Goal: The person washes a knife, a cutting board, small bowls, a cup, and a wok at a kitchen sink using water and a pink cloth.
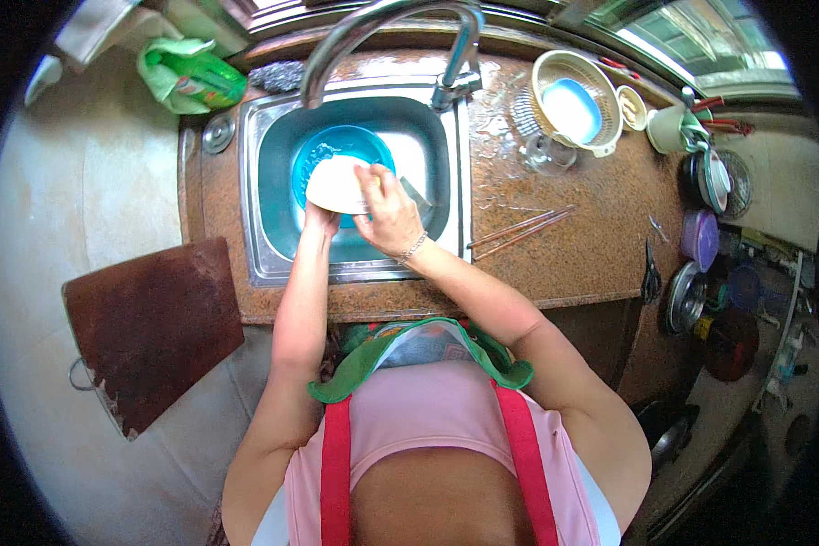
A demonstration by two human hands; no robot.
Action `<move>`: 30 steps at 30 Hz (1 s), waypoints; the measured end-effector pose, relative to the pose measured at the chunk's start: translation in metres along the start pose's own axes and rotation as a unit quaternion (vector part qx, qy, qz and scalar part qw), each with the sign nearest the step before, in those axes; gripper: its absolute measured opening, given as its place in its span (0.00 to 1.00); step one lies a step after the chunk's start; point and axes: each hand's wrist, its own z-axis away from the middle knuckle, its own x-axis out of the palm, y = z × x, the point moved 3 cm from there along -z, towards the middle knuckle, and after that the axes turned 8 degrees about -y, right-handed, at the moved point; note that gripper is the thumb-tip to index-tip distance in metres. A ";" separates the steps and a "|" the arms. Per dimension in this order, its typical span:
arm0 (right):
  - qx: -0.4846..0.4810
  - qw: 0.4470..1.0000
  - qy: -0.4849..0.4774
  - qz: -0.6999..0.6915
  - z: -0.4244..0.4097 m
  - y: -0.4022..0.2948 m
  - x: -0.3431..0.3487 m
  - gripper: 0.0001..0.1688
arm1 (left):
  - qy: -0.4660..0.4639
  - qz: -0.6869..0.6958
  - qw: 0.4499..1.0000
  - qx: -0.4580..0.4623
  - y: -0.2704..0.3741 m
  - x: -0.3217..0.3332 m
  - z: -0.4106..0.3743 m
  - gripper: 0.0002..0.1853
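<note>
My left hand (322,220) grips the lower edge of a white bowl or dish (338,184), which is tilted over a blue plastic basin (382,147). The basin holds water and stands in a stainless steel sink (423,136). My right hand (390,213) lies against the right side of the white dish, fingers bent; whether something is between its fingers and the dish is hard to tell. Part of the basin is hidden behind the dish and hands. Above the sink arches a chrome faucet (382,13).
Right of the sink on the granite counter (539,273) are chopsticks (522,231), a clear glass lid or dish (549,154), a plastic basket (607,102) and scissors (650,276). A green detergent bottle (215,82) and scouring pad (278,76) sit at the back left, a cutting board (157,327) at the left.
</note>
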 end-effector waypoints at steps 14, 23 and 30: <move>0.428 0.794 0.174 -0.396 0.158 0.142 -0.168 0.14 | -0.130 -0.550 0.823 0.055 -0.052 0.196 -0.042 0.41; 0.460 0.753 0.293 -0.369 0.166 0.197 -0.209 0.19 | -0.177 -0.593 0.774 0.134 -0.136 0.265 -0.092 0.55; 0.485 0.748 0.284 -0.354 0.166 0.230 -0.211 0.19 | -0.152 -0.556 0.812 0.097 -0.157 0.271 -0.106 0.54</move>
